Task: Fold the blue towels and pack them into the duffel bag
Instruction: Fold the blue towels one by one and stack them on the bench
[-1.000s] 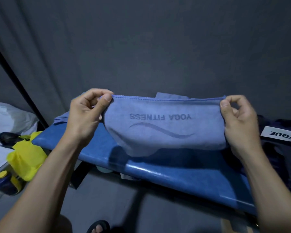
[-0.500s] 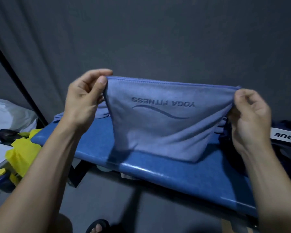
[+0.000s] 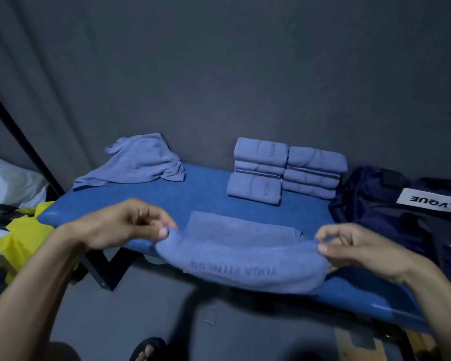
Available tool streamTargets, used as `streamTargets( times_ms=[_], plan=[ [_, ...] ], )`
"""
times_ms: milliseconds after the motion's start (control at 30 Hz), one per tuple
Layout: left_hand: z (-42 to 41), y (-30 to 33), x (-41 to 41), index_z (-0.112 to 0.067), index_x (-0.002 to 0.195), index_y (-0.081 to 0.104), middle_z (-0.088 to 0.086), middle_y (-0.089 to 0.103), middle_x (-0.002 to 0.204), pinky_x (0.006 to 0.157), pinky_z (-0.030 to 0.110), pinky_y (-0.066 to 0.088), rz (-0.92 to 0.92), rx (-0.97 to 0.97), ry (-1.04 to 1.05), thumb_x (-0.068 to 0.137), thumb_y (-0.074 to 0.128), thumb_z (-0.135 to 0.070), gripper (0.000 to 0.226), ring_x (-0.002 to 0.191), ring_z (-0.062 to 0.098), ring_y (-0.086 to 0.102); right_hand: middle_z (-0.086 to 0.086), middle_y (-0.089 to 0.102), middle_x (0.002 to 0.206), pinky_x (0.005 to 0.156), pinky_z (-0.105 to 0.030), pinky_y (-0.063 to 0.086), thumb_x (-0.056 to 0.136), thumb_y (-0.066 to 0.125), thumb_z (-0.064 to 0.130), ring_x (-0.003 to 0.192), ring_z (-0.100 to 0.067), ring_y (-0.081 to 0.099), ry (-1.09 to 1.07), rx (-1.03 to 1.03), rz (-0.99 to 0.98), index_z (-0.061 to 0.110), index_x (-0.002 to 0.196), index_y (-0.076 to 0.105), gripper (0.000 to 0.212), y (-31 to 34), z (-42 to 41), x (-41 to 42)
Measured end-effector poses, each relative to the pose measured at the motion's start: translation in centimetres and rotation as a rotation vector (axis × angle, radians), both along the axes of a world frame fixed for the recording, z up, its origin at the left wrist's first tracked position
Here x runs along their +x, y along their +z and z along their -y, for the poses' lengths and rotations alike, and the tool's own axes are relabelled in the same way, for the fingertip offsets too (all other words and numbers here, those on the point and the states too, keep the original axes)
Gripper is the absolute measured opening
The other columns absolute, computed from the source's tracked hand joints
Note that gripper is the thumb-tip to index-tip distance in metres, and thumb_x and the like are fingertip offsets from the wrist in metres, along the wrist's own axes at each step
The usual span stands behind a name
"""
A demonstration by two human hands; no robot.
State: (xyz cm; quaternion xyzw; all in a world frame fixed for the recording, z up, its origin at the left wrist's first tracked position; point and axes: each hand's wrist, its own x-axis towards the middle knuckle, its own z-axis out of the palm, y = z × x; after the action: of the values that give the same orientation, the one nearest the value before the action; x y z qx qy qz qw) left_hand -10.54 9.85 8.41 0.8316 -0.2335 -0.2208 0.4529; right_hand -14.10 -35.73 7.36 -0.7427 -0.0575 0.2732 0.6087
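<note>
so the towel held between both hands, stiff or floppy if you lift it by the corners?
Likely floppy: the towel sags in a curve between the left hand and right hand, and its far part drapes flat on the blue bench. Probably light, since fingertip pinches carry it. Probably not slippery: the weave looks matte and it holds folds, like the folded stacks.

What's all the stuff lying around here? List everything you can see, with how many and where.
Towel being folded: 1, blue, front edge of table, held at both ends.
Folded towels: about seven, blue, two stacks at the back.
Unfolded towel: 1, blue, crumpled, back left.
Table: 1, blue top.
Duffel bag: 1, navy, right end of table.
Yellow cloth: 1, left, below the table.
Sandalled foot: 1, floor, bottom.
Left hand: pinches towel's left end.
Right hand: pinches towel's right end.
</note>
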Motion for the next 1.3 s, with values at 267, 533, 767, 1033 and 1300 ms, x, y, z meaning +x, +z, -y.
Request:
streamTargets(
  times_ms=[267, 533, 767, 1033, 1300],
  plan=[
    [0.0, -2.2, 1.3, -0.013, 0.100, 0.076, 0.011, 0.072, 0.092, 0.083, 0.024, 0.050, -0.136, -0.055, 0.041, 0.092, 0.071, -0.027, 0.017, 0.088, 0.015, 0.062, -0.026, 0.062, 0.080, 0.085, -0.052, 0.059, 0.079, 0.083, 0.023, 0.077, -0.035, 0.065, -0.005, -0.050, -0.057, 0.004, 0.090, 0.062, 0.030, -1.1, 1.4, 0.1],
    [2.3, -3.3, 3.6, -0.002, 0.106, 0.069, 0.018, 0.072, 0.092, 0.085, 0.036, 0.057, -0.224, -0.090, 0.086, 0.100, 0.065, -0.020, 0.019, 0.086, 0.025, 0.068, -0.016, 0.051, 0.083, 0.082, -0.042, 0.059, 0.092, 0.071, 0.005, 0.081, -0.028, 0.052, 0.031, -0.086, -0.013, 0.007, 0.086, 0.064, 0.009, -1.6, -0.4, 1.6],
    [5.0, -6.4, 7.3, -0.005, 0.092, 0.069, 0.006, 0.065, 0.069, 0.065, 0.034, 0.059, -0.006, -0.033, 0.443, 0.102, 0.061, -0.011, 0.015, 0.068, 0.023, 0.061, -0.012, 0.065, 0.071, 0.062, -0.037, 0.062, 0.097, 0.062, 0.008, 0.060, -0.024, 0.064, -0.463, -0.154, 0.037, 0.010, 0.081, 0.057, 0.017, -3.1, -0.9, 4.1],
    [5.5, -8.4, 9.2, -0.012, 0.077, 0.075, -0.003, 0.066, 0.057, 0.062, 0.032, 0.059, 0.128, 0.180, 0.541, 0.092, 0.077, -0.021, 0.017, 0.052, 0.011, 0.061, -0.011, 0.063, 0.066, 0.055, -0.032, 0.058, 0.095, 0.068, 0.012, 0.056, -0.019, 0.062, -0.545, -0.276, 0.106, 0.008, 0.079, 0.062, 0.017, -4.4, -1.1, 4.6],
    [6.0, -9.1, 9.6, -0.030, 0.078, 0.072, -0.014, 0.074, 0.083, 0.079, 0.035, 0.056, 0.318, 0.406, 0.527, 0.091, 0.074, -0.033, 0.013, 0.087, 0.013, 0.069, -0.007, 0.064, 0.063, 0.059, -0.035, 0.057, 0.094, 0.067, 0.011, 0.059, -0.022, 0.065, -0.547, -0.307, 0.141, 0.007, 0.079, 0.061, 0.016, -5.1, -1.6, 4.8]
  ],
)
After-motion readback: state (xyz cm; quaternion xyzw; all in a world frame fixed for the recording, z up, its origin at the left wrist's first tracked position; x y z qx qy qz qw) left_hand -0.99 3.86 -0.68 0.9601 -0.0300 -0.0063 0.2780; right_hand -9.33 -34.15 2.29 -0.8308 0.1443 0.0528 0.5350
